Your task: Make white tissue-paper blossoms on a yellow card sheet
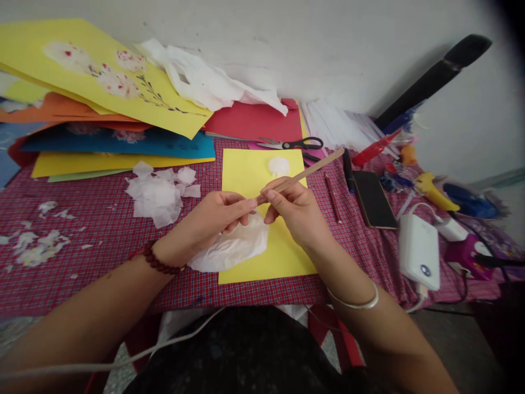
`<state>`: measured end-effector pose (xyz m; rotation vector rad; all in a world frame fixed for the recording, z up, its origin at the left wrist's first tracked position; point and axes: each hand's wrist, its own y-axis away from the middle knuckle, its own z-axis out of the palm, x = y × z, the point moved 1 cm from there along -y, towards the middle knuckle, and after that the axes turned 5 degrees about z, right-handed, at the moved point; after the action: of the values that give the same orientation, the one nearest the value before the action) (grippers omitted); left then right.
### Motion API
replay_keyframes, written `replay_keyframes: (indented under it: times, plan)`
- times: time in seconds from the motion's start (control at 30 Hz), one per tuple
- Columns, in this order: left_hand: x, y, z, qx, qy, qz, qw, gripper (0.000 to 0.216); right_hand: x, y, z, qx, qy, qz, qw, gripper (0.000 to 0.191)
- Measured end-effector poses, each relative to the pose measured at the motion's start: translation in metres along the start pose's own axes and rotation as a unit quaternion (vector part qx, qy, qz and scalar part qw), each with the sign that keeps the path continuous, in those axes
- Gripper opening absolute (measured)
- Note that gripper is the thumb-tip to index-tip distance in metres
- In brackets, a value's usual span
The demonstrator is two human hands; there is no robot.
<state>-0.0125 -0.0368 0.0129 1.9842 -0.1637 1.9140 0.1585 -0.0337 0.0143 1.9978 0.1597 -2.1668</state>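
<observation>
Two-handed work, up above the bench (pixel 82 257) with its red checked cloth. Grips a thin wooden stick (pixel 318 166) in the right hand (pixel 297 213), fingers closed around the near part. Meets the stick's near tip with the left hand (pixel 209 221), thumb and pointer finger squeezed together right at the end. Bunches a soft white tissue (pixel 233 249) under that same left hand, curled shut on it, with the loose part hanging down onto the yellow sheet (pixel 246 180).

Looks like the step of getting a bit of tissue onto the stick's tip. Hard to tell if any is on it yet, with the fingers in the way.

Calls for a soft touch next: tiny turns of the stick, a light pinch, no pulling, since thin paper rips fast.

Lies on a slant, long and straight. Points its near end at the left fingertips. Points its far end away and to the right, over the top of the yellow sheet, close to the scissors (pixel 293 144) and the black pen (pixel 348 169). Passes just above a small white puff (pixel 279 166) stuck on the sheet.
</observation>
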Motion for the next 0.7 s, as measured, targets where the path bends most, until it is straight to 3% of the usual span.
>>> replay_keyframes:
  times: [0.43,0.6,0.7]
  plan:
    - [0.004,0.001,0.001,0.032,-0.025,-0.006,0.999,0.024,0.000,-0.009,-0.013,0.052,-0.007,-0.010,0.999,0.032]
    - [0.006,0.004,0.000,0.042,-0.048,0.037,0.997,0.023,-0.007,-0.009,-0.020,0.065,-0.033,-0.008,0.997,0.030]
    - [0.006,0.005,0.001,0.044,-0.075,0.048,0.995,0.022,-0.011,-0.007,-0.021,0.053,0.014,-0.011,0.998,0.027]
